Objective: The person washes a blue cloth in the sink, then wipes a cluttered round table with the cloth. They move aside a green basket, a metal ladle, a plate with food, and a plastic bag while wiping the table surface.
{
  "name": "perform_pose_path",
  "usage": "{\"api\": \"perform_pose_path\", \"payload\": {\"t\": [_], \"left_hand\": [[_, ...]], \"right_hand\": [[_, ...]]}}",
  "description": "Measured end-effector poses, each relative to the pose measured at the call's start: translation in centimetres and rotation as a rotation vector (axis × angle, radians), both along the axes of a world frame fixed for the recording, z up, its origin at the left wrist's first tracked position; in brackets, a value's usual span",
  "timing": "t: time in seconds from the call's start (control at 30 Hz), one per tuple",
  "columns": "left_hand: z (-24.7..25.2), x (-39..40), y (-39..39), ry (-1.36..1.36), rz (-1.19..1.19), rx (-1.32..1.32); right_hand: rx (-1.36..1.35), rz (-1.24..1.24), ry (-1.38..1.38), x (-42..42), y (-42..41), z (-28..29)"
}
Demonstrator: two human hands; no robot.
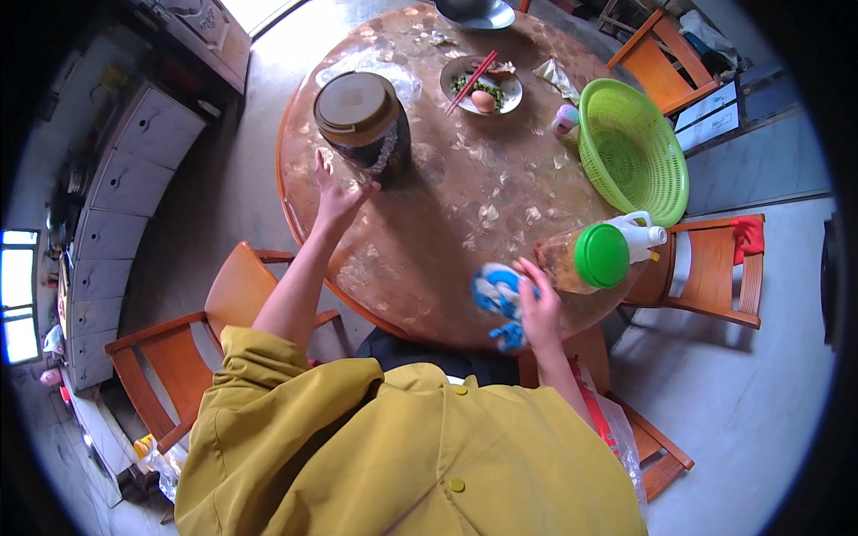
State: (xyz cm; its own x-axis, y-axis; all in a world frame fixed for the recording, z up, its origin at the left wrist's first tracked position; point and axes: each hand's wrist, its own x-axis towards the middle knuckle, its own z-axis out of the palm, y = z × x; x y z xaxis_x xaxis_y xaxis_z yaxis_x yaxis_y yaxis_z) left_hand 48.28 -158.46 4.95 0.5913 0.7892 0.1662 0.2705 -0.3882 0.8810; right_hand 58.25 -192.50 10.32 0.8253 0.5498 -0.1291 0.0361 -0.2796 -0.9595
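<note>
My left hand, fingers spread, is at the near side of a large dark jar with a brown lid; whether it touches the jar is unclear. In my right hand is a blue and white cloth, bunched up with a piece hanging down. Just right of that hand stands a clear plastic container with a green lid and brownish contents. A white plastic jug with a handle is behind it. All this is on or above the round patterned table.
A green plastic basket stands at the table's right edge beside a pink cup-like item. Farther back are a plate with greens, an egg and red chopsticks, and a metal bowl. Wooden chairs surround the table.
</note>
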Motion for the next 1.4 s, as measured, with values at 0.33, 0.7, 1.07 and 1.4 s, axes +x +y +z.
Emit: {"api": "perform_pose_path", "payload": {"t": [0.33, 0.7, 1.07, 1.4], "left_hand": [[-0.7, 4.2, 3.4, -0.142, -0.39, -0.151], [1.3, 7.4, -10.8, -0.07, -0.657, -0.183], [-1.6, -4.4, -12.1, 0.795, -0.431, 0.353], [-3.0, -11.2, -7.4, 0.291, -0.272, 0.134]], "right_hand": [[0.062, 0.138, -0.023, 5.4, 19.9, -2.8], [-0.214, -0.15, -0.277, 3.3, 5.3, -4.2], [-0.516, 0.458, -0.68, -4.9, -3.5, -8.8], [-0.447, 0.472, -0.858, -2.9, 11.7, -11.7]]}}
